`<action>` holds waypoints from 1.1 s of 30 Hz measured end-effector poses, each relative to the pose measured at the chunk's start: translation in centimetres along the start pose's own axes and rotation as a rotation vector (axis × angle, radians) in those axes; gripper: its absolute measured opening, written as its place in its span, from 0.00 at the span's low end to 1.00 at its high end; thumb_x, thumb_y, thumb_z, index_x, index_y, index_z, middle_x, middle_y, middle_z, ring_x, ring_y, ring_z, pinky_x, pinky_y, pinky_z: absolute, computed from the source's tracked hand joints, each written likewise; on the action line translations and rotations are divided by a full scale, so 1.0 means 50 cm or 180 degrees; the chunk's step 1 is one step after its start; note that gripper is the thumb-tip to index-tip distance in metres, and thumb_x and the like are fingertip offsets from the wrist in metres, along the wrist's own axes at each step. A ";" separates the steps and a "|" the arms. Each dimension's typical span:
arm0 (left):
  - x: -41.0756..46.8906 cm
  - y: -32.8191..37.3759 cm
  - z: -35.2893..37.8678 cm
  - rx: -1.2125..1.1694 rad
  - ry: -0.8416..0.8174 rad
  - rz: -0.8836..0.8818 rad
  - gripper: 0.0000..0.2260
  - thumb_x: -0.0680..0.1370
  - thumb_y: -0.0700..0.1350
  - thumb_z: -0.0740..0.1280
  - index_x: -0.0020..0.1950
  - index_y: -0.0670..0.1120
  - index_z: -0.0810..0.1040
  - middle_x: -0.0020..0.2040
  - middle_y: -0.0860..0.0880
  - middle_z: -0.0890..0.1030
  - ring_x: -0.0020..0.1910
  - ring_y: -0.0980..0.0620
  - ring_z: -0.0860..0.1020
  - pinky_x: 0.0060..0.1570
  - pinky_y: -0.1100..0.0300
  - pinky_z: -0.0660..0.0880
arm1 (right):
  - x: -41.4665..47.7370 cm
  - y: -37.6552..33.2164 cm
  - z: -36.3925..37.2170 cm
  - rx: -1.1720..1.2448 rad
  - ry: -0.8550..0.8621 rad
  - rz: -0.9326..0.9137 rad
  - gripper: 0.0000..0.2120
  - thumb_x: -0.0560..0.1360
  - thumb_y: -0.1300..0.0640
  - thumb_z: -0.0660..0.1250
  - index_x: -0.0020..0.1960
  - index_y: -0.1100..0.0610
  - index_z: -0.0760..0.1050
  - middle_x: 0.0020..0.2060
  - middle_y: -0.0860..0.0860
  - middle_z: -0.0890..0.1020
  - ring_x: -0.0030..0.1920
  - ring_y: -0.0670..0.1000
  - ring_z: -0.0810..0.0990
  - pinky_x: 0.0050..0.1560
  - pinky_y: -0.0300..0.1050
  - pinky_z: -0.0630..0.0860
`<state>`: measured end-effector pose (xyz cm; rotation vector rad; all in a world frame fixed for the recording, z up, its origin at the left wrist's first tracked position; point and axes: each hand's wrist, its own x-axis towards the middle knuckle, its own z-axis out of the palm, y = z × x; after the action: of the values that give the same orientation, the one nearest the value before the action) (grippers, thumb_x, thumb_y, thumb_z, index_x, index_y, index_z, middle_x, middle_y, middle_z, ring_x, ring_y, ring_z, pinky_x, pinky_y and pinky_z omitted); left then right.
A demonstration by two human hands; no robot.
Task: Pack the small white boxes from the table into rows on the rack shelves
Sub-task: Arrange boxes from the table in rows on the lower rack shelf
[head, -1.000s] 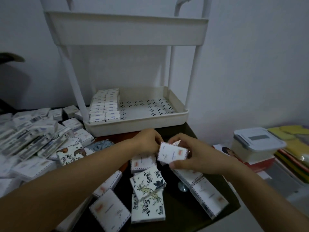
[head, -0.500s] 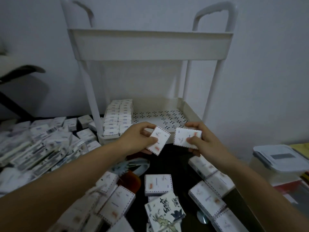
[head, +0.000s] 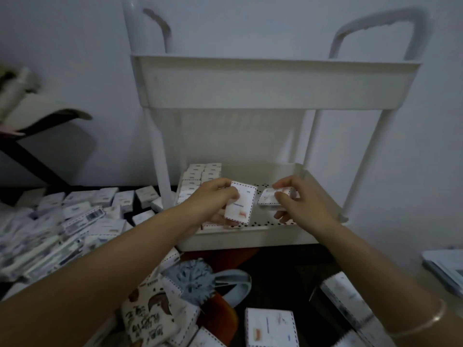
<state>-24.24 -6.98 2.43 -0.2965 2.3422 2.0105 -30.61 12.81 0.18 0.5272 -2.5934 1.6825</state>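
Observation:
A white two-tier rack (head: 275, 78) stands on the dark table against the wall. Its lower shelf (head: 250, 237) holds two rows of small white boxes (head: 200, 172) along its left side. My left hand (head: 213, 199) grips one white box (head: 240, 202) upright over the shelf, just right of those rows. My right hand (head: 298, 204) pinches a second white box (head: 271, 199), tilted, above the perforated shelf floor. Several more loose boxes (head: 100, 214) lie heaped on the table at the left.
More boxes lie near the front: a white one (head: 271, 326) and patterned ones (head: 150, 311). A grey-blue pompom (head: 193, 279) lies between them. A lidded plastic container (head: 446, 266) sits at the right edge. A cap (head: 37, 113) rests at the far left.
Both hands have lifted from above the table and moved forward into the lower shelf, each carrying its box. The view has moved closer to the rack.

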 end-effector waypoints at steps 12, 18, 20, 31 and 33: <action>0.048 0.016 -0.017 0.1397 -0.0098 0.0602 0.15 0.72 0.35 0.68 0.54 0.51 0.78 0.50 0.49 0.83 0.47 0.53 0.81 0.48 0.57 0.80 | 0.037 0.029 -0.006 0.0104 -0.0156 0.0390 0.20 0.73 0.62 0.73 0.61 0.52 0.72 0.46 0.47 0.79 0.40 0.45 0.81 0.29 0.30 0.74; 0.048 0.019 -0.005 0.3213 -0.0489 0.1224 0.21 0.74 0.45 0.70 0.66 0.56 0.73 0.53 0.52 0.81 0.51 0.49 0.78 0.52 0.53 0.76 | 0.047 0.032 -0.002 -0.0201 -0.0208 0.0044 0.06 0.77 0.57 0.68 0.49 0.47 0.74 0.43 0.51 0.84 0.40 0.46 0.84 0.45 0.49 0.83; 0.047 0.009 0.005 0.3639 -0.0545 0.1352 0.21 0.72 0.48 0.72 0.63 0.52 0.72 0.49 0.51 0.82 0.50 0.50 0.77 0.49 0.53 0.75 | 0.048 0.026 -0.003 -0.0758 -0.0180 -0.0146 0.03 0.77 0.49 0.67 0.50 0.47 0.75 0.39 0.48 0.84 0.38 0.48 0.84 0.38 0.46 0.80; 0.028 -0.022 -0.002 0.3898 -0.0441 0.1662 0.13 0.75 0.50 0.70 0.60 0.54 0.81 0.54 0.51 0.78 0.51 0.53 0.76 0.47 0.61 0.69 | 0.051 -0.004 0.047 -0.1105 -0.0721 -0.0659 0.12 0.73 0.51 0.72 0.55 0.51 0.76 0.45 0.52 0.83 0.42 0.53 0.82 0.46 0.52 0.80; 0.017 -0.018 -0.004 0.3883 -0.0356 0.1648 0.13 0.76 0.48 0.69 0.60 0.53 0.80 0.55 0.52 0.81 0.53 0.53 0.78 0.51 0.59 0.73 | 0.052 -0.005 0.054 -0.0761 -0.0946 -0.0494 0.10 0.75 0.55 0.70 0.56 0.53 0.76 0.47 0.55 0.82 0.43 0.55 0.83 0.45 0.49 0.82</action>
<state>-24.89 -7.40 1.45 0.4901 3.1831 0.2998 -32.52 9.62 -0.28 1.0019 -2.8084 1.3118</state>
